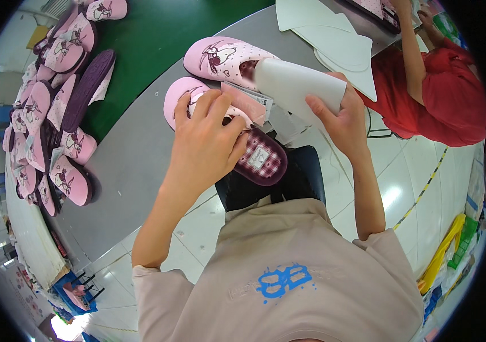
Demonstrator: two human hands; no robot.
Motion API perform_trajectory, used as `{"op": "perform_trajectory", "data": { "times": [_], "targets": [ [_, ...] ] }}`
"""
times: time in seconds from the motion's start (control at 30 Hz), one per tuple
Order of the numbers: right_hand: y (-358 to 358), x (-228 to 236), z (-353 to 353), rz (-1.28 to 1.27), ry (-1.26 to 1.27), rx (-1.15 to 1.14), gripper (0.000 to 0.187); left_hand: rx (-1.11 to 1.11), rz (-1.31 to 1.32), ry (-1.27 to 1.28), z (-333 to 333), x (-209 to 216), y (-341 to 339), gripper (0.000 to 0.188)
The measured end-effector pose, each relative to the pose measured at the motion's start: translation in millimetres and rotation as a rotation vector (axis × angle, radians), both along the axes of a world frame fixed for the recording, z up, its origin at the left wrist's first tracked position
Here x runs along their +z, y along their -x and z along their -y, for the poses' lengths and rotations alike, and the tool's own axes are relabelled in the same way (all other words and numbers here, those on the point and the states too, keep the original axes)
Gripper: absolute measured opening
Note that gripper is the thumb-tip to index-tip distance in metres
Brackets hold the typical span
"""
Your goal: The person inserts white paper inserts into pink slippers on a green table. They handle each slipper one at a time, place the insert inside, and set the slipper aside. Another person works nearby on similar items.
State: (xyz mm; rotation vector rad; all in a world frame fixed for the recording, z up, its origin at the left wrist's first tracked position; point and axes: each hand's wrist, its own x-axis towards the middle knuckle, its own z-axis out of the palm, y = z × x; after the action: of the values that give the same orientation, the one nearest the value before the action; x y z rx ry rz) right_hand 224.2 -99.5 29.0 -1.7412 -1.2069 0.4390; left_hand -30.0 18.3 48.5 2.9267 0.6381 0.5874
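Observation:
Two pink slippers with printed figures and dark soles are at the table's edge. My left hand [206,139] grips the upper of the nearer slipper [263,159], fingers curled over it. That slipper's plaid insole, with a small pale label, faces up. In my right hand [345,117] is a curled white sheet [294,85], thumb on top. The sheet's far end reaches into the opening of the farther slipper [214,60]. Between the slippers lie a pink card tag [246,102] and a white printed tag [264,100], partly hidden.
A heap of similar slippers [40,114] covers the table's left side, beside a green surface [152,40]. More white sheets [334,37] lie at the far right of the grey table [123,165]. A person in red [437,97] works at the right.

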Motion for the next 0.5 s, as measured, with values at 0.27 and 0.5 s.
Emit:
{"op": "perform_trajectory", "data": {
  "times": [0.27, 0.5],
  "targets": [
    [1, -8, 8, 0.203, -0.018, -0.086, 0.041, -0.028, -0.045, 0.048, -1, 9, -3, 0.027],
    [5, -1, 5, 0.255, -0.147, -0.074, 0.037, -0.142, 0.357, 0.546, -41, 18, 3, 0.037]
  ]
}}
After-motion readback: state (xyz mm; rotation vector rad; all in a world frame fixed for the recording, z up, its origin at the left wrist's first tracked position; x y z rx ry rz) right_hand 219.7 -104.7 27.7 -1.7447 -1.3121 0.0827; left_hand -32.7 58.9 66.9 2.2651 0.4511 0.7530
